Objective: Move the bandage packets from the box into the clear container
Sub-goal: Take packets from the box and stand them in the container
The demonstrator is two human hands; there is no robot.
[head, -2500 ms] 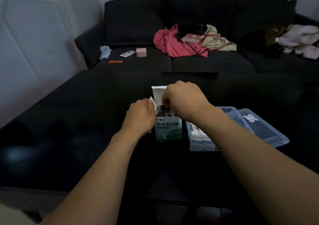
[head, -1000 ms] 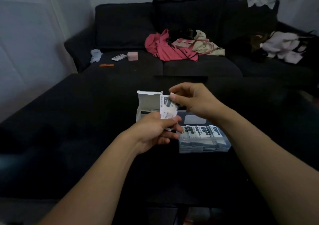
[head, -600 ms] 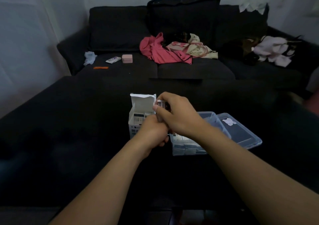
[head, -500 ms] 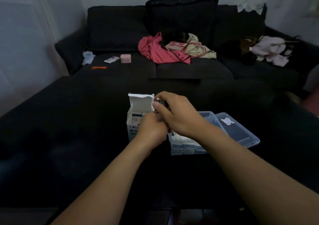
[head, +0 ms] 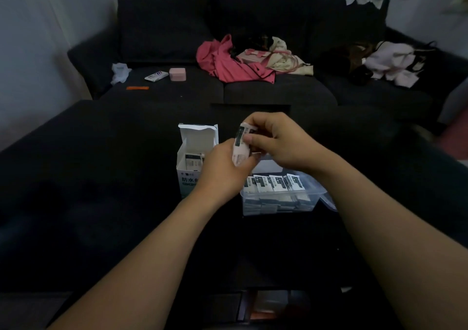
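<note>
Above the clear container (head: 281, 203), both hands' fingers (head: 255, 141) pinch upright bandage packets (head: 241, 147), long axis vertical.

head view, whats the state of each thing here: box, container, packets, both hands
box: upright, top flap open, packets left inside
clear container: open, row of packets standing in it
held packets: small stack, above the container
left hand: gripping the stack's lower end
right hand: fingers pinching its top

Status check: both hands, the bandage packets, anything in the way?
Left hand and right hand grip white packet stack. More in white cardboard box; clear plastic container part-filled. Nothing blocking.
</note>
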